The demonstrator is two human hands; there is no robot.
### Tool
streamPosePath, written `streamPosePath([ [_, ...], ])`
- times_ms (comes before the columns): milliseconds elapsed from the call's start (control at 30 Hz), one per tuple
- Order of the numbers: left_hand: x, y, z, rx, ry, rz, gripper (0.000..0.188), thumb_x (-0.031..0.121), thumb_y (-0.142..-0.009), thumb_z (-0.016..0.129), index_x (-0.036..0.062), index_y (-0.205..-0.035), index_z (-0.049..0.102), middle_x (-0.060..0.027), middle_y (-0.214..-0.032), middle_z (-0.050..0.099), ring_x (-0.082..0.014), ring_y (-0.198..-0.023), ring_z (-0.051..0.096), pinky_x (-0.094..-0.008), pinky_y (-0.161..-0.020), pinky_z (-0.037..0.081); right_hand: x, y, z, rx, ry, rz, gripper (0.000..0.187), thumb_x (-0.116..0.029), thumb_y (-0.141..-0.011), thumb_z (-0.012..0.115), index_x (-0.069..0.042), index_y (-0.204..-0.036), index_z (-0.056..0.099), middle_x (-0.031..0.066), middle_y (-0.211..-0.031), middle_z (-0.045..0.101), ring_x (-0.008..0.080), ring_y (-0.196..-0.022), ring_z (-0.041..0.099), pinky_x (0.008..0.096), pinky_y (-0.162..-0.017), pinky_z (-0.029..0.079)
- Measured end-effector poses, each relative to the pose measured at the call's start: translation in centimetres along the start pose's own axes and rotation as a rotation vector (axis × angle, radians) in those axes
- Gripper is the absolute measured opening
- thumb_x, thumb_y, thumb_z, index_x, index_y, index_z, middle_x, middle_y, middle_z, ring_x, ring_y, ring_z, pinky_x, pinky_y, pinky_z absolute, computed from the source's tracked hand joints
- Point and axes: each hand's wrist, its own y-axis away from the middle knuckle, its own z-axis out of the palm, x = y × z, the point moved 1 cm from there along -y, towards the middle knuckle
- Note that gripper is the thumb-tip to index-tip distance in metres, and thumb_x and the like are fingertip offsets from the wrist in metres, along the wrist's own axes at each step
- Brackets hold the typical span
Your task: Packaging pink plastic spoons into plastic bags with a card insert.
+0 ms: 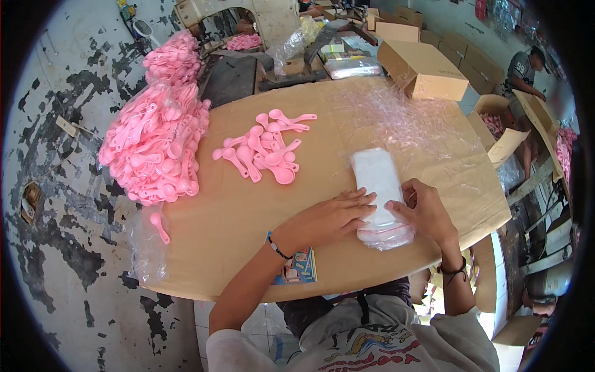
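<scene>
A thick stack of clear plastic bags [378, 170] lies on the paper-covered table in front of me. My left hand [334, 217] rests with its fingers stretched out flat on the left side of the stack. On the opposite edge, my right hand [424, 208] has its thumb on top and its fingers curled at the side, gripping the bags. Farther left, a loose group of pink measuring spoons [263, 149] is spread on the brown paper. Partly under my left forearm is a blue printed card [302, 271].
Bulging clear bags of pink spoons [158, 139] stand at the left edge. One spoon [160, 227] lies near an empty plastic bag [147, 254]. Thin plastic strips [403, 118] litter the far right, before a cardboard box [421, 65]. Another person [522, 71] is beyond the table at right.
</scene>
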Motion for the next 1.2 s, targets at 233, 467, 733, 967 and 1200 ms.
streamPosePath([
  [233,0.6,-0.2,0.0,0.055,-0.073,0.059,0.042,0.016,-0.093,0.056,0.0083,-0.134,0.052,-0.0088,-0.146,0.043,-0.0271,-0.137,0.038,-0.0412,-0.116,0.028,-0.1,-0.3,-0.2,0.005,-0.023,-0.003,0.020,-0.013,-0.088,0.068,0.007,-0.081,0.064,0.0112,-0.060,0.061,0.0125,-0.053,0.054,0.0293,-0.052,0.044],
  [467,0.0,0.2,0.7,0.067,-0.120,0.075,0.041,0.017,-0.094,0.055,0.0109,-0.135,0.052,-0.0078,-0.145,0.045,-0.0279,-0.137,0.038,-0.0427,-0.116,0.027,1.4,-2.1,-3.2,0.105,0.088,-0.053,0.016,-0.005,-0.092,0.055,0.005,-0.097,0.066,0.0137,-0.066,0.063,0.0149,-0.055,0.056,0.0294,-0.054,0.044],
  [733,-0.8,-0.3,-1.3,0.549,1.171,0.019,0.046,0.022,-0.097,0.052,0.0013,-0.137,0.045,-0.0178,-0.136,0.051,-0.0272,-0.130,0.047,-0.0412,-0.111,0.035,-11.2,-6.9,0.0,-0.073,-0.079,-0.486,0.013,-0.007,-0.094,0.056,0.002,-0.098,0.064,0.0100,-0.063,0.055,0.0132,-0.055,0.047,0.0299,-0.053,0.042],
  [967,-5.8,5.8,-10.5,1.090,1.178,-0.249,0.039,0.028,-0.102,0.045,-0.0022,-0.127,0.046,-0.0172,-0.127,0.056,-0.0263,-0.113,0.060,-0.0350,-0.095,0.051,-13.1,-9.1,9.8,-0.351,0.065,-0.798,0.032,-0.026,-0.090,0.064,0.003,-0.098,0.057,0.0221,-0.083,0.062,0.0350,-0.078,0.063,0.0429,-0.068,0.050],
  [1200,-5.3,6.2,-10.9,1.209,1.182,-0.317,0.042,0.023,-0.101,0.048,-0.0058,-0.131,0.042,-0.0210,-0.130,0.053,-0.0297,-0.120,0.056,-0.0394,-0.102,0.049,-11.2,-4.2,14.3,-0.870,0.211,-0.794,0.040,-0.037,-0.086,0.069,0.000,-0.098,0.061,0.0179,-0.087,0.062,0.0361,-0.084,0.062,0.0403,-0.076,0.050],
])
